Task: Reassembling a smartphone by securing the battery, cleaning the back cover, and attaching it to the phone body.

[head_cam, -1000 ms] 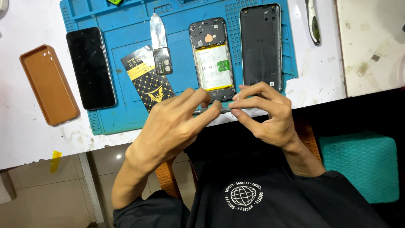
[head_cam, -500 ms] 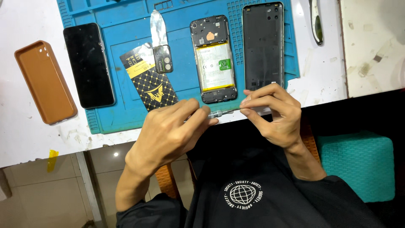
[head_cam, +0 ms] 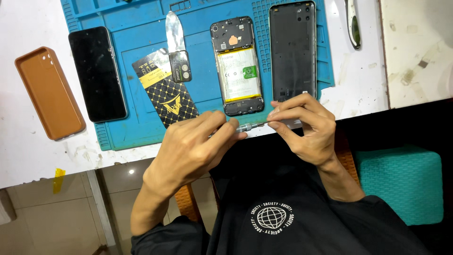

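Both hands, left [head_cam: 191,148] and right [head_cam: 306,125], pinch a thin, light, stiff screwdriver [head_cam: 250,126] just below the opened phone [head_cam: 237,73], safest gripped by its shaft.

I saw 1 small screwdriver [head_cam: 249,126] held level in front of me, just off the near edge of the blue mat [head_cam: 141,127] and close below the opened phone [head_cam: 237,71]. It was a thin metal tool, silvery along the part that showed, with a narrow shaft pointing to my right. My left hand [head_cam: 193,146] covered most of its handle, thumb and fingers wrapped round it, so I could not make out the handle's colour or length. My right hand [head_cam: 306,125] pinched the tip end between thumb and forefinger. Only the short middle stretch between my 2 hands was visible.
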